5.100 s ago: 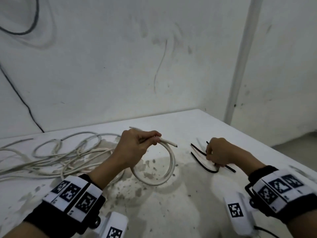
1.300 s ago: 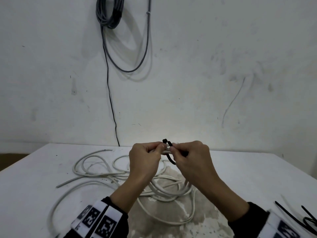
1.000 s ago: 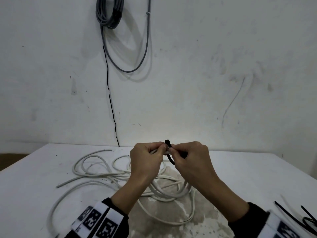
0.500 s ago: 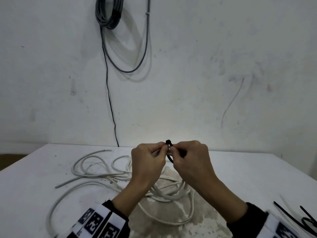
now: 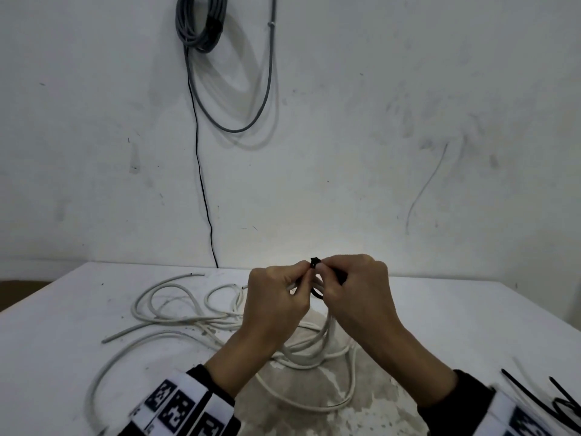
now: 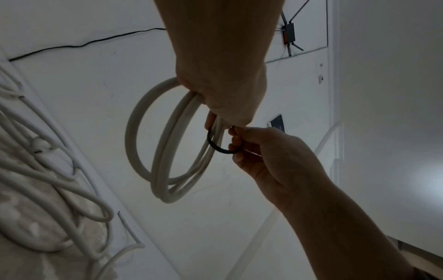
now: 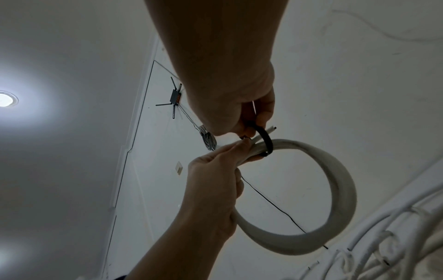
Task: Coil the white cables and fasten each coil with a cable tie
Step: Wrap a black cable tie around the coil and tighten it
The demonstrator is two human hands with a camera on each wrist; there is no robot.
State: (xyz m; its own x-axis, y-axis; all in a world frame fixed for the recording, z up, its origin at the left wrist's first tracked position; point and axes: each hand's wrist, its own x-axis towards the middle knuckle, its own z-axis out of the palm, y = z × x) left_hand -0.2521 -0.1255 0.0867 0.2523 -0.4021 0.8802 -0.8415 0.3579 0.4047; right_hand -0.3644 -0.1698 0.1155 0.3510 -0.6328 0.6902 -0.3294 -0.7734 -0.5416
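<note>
My left hand (image 5: 300, 276) grips a small coil of white cable (image 6: 153, 144) held up above the table. The coil hangs as a ring of about three turns in the left wrist view and also shows as coil (image 7: 335, 189). A black cable tie (image 5: 314, 264) is looped round the coil's top strands, seen as tie (image 6: 217, 146) and tie (image 7: 266, 141). My right hand (image 5: 325, 273) pinches the tie's strap right beside the left fingertips. The tie's head peeks out between the two hands.
Several loose white cables (image 5: 176, 313) lie tangled on the white table (image 5: 471, 316) under and left of my hands. Spare black cable ties (image 5: 559, 401) lie at the near right edge. A grey cable bundle (image 5: 201, 23) hangs on the wall behind.
Five seconds ago the right hand was at the ties on the table and the coil was low. Over the last second both hands stay together at the tie, with its loop slightly smaller.
</note>
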